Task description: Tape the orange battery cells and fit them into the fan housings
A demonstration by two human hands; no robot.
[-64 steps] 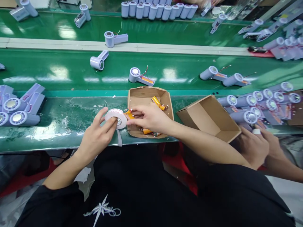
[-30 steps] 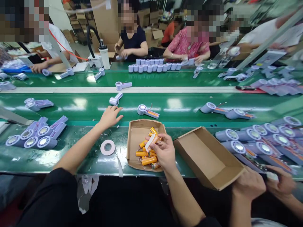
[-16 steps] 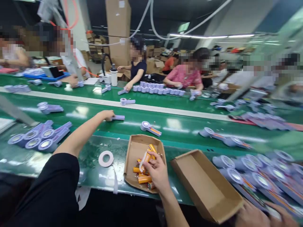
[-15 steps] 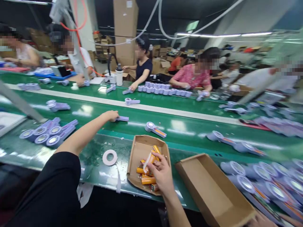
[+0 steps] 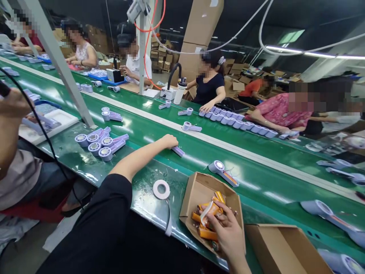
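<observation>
My left hand [image 5: 169,141] reaches out over the green conveyor belt [image 5: 182,140] and is closed on a lilac fan housing [image 5: 178,151], whose handle sticks out to the right. My right hand [image 5: 226,234] rests over a shallow cardboard tray [image 5: 196,190] of orange battery cells [image 5: 205,233]. It pinches one orange cell with a white strip of tape [image 5: 205,213] stuck to it. A white tape roll [image 5: 161,189] lies flat on the bench between my arms.
Another lilac fan housing [image 5: 221,170] with wires lies on the belt beyond the tray. Several housings [image 5: 99,142] are heaped at left. An open cardboard box [image 5: 285,247] sits at lower right. Other people work across the belt and one at the near left.
My left hand left the tape roll, reached out to the belt and closed on a fan housing. My right hand stayed over the tray with the taped cell. The view swung up and left.
</observation>
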